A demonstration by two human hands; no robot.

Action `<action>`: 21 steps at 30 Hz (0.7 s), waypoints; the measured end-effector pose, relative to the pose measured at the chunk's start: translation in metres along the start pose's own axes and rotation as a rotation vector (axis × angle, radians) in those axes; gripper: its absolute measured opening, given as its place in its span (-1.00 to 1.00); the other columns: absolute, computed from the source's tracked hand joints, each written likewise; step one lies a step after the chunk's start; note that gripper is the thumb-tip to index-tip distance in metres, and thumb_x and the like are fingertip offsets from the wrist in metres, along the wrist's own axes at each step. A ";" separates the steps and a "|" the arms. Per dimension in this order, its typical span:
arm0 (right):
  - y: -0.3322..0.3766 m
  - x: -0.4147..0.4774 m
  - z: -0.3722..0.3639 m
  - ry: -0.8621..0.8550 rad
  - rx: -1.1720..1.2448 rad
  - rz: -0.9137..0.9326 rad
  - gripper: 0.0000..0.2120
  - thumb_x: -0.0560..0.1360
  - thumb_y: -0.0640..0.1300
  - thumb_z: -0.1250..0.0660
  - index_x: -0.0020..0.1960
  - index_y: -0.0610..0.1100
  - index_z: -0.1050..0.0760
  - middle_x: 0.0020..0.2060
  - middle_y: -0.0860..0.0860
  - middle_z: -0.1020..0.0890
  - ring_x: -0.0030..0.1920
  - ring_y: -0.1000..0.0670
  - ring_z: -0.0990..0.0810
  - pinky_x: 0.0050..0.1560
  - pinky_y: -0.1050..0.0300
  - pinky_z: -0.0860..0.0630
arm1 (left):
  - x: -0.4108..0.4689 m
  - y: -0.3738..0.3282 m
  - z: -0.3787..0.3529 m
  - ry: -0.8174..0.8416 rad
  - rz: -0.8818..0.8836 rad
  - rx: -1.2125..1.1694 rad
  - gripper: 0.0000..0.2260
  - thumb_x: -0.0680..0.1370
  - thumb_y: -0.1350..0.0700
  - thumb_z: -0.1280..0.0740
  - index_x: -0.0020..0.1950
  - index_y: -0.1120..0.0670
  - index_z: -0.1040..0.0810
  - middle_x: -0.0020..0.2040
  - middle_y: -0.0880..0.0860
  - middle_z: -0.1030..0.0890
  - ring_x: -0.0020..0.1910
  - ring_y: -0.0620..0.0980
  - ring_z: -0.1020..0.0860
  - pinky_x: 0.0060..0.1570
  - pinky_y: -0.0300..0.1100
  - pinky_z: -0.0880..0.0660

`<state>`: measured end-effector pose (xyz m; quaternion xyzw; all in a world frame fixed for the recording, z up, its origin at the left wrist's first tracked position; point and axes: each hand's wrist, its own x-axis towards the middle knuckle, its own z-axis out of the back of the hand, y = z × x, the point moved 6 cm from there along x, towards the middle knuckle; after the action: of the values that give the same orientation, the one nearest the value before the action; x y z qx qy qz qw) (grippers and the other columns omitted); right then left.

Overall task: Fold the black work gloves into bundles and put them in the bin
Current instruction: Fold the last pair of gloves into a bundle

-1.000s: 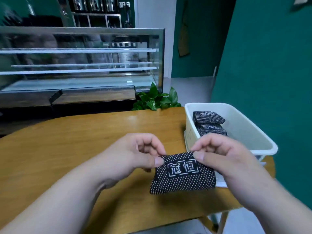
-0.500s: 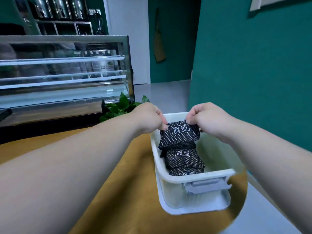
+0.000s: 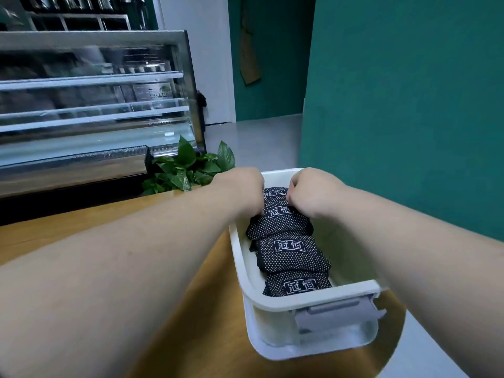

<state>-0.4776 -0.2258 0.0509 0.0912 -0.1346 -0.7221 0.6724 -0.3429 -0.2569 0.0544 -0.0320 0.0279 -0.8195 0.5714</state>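
A white plastic bin (image 3: 316,298) stands on the right end of the wooden table (image 3: 210,301). Several black dotted glove bundles with white logos lie in a row inside it. Both my hands reach into the far half of the bin. My left hand (image 3: 240,190) and my right hand (image 3: 313,193) have curled fingers that pinch the far edge of one glove bundle (image 3: 278,225), which rests among the others. Another bundle (image 3: 275,192) shows between my hands behind it. Two more lie nearer, one in the middle (image 3: 291,255) and one by the front wall (image 3: 298,286).
A grey latch handle (image 3: 335,312) sits on the bin's near end. A green leafy plant (image 3: 188,167) grows just beyond the table's far edge. A glass display case (image 3: 90,110) stands at the back left. A teal wall (image 3: 409,105) runs close on the right.
My hands carried the folded bundle from the table over the bin and lowered it in among the other bundles. The view swung right and closer to the bin.
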 end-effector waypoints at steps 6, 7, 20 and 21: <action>0.003 -0.004 -0.007 0.003 -0.147 0.072 -0.84 0.47 -0.19 -0.23 -0.05 -0.11 -0.58 -0.12 -0.02 -0.62 -0.07 -0.09 -0.58 -0.20 0.13 -0.50 | 0.000 0.001 -0.007 -0.025 0.014 0.019 -0.95 0.42 0.06 -0.45 -0.15 0.00 -0.65 -0.16 -0.06 -0.65 -0.06 0.03 -0.58 -0.07 -0.13 -0.52; 0.004 -0.005 -0.006 -0.019 -0.187 0.092 -0.86 0.46 -0.17 -0.25 -0.05 -0.08 -0.57 -0.12 0.00 -0.60 -0.06 -0.08 -0.57 -0.21 0.13 -0.47 | -0.001 0.001 -0.007 -0.019 0.013 0.007 -0.95 0.41 0.07 -0.44 -0.16 0.00 -0.66 -0.16 -0.06 -0.66 -0.06 0.03 -0.58 -0.05 -0.11 -0.54; 0.034 -0.058 0.020 0.015 -0.169 0.226 -0.78 0.56 -0.02 -0.20 -0.22 -0.04 -0.50 -0.29 0.07 -0.54 -0.16 -0.06 -0.52 -0.37 0.18 -0.29 | -0.049 0.010 0.014 0.074 -0.252 -0.022 -0.56 0.41 0.32 -0.22 0.11 -0.10 -0.64 0.11 -0.08 -0.62 0.13 -0.02 -0.54 0.13 -0.10 -0.52; 0.044 -0.071 0.019 0.039 -0.150 0.249 -0.73 0.57 0.03 -0.20 -0.23 -0.05 -0.50 -0.31 0.07 -0.53 -0.18 -0.06 -0.52 -0.35 0.16 -0.31 | -0.055 0.016 0.013 0.079 -0.284 0.001 -0.52 0.39 0.33 -0.20 0.13 -0.11 -0.63 0.14 -0.07 -0.61 0.16 -0.02 -0.52 0.16 -0.08 -0.50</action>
<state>-0.4359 -0.1566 0.0795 0.0374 -0.0773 -0.6392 0.7642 -0.3079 -0.2111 0.0650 -0.0033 0.0452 -0.8927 0.4483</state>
